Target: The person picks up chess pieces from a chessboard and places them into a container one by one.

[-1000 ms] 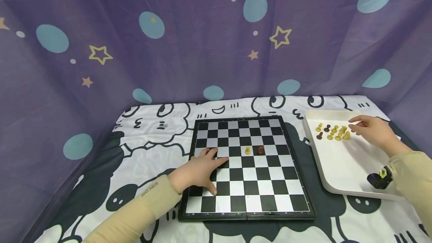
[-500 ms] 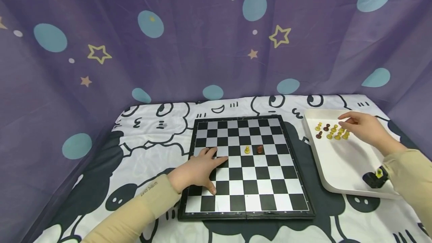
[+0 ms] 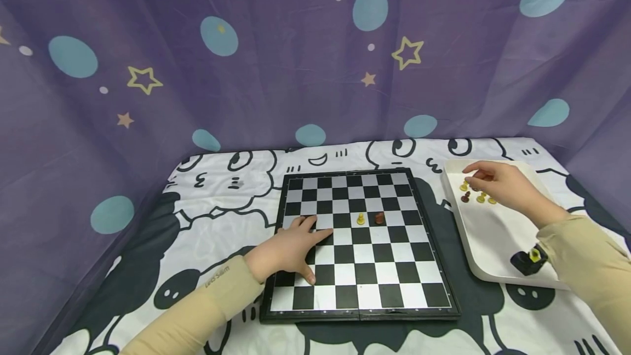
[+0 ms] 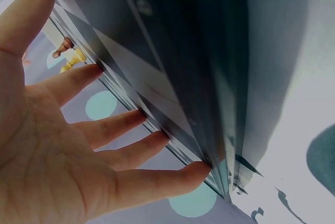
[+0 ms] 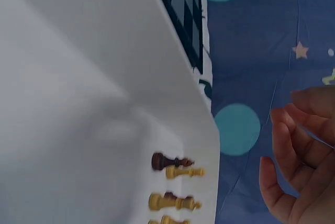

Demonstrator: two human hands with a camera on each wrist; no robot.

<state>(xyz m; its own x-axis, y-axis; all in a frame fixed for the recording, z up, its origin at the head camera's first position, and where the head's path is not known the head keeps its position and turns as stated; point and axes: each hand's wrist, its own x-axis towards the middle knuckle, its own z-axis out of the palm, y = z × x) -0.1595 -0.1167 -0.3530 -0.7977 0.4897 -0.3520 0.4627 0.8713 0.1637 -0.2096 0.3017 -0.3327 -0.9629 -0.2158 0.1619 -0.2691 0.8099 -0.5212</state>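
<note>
A black-framed chessboard [image 3: 374, 267] lies on the cloth in the head view. My left hand [image 3: 291, 248] rests on its left side with fingers spread; in the left wrist view the fingertips [image 4: 196, 171] press against the board's surface. One yellow chess pawn [image 3: 361, 218] and one reddish-brown chess piece [image 3: 379, 218] stand side by side near the middle. My right hand [image 3: 510, 185] hovers over the white tray [image 3: 493, 251], fingers loosely bent and nothing between them in the right wrist view. Below it stand yellow chess pieces [image 5: 175, 202] and dark brown ones [image 5: 170, 161], partly hidden from the head camera.
Beneath everything is a white and dark-grey cartoon cloth [image 3: 222, 234]. A purple curtain [image 3: 276, 70] with stars and blue spots hangs behind. The tray's raised wall [image 5: 204, 182] stands just right of the board.
My right hand has moved left across the tray, from its right part to over the chess pieces, now covering several of them. The left hand and the board have stayed put.
</note>
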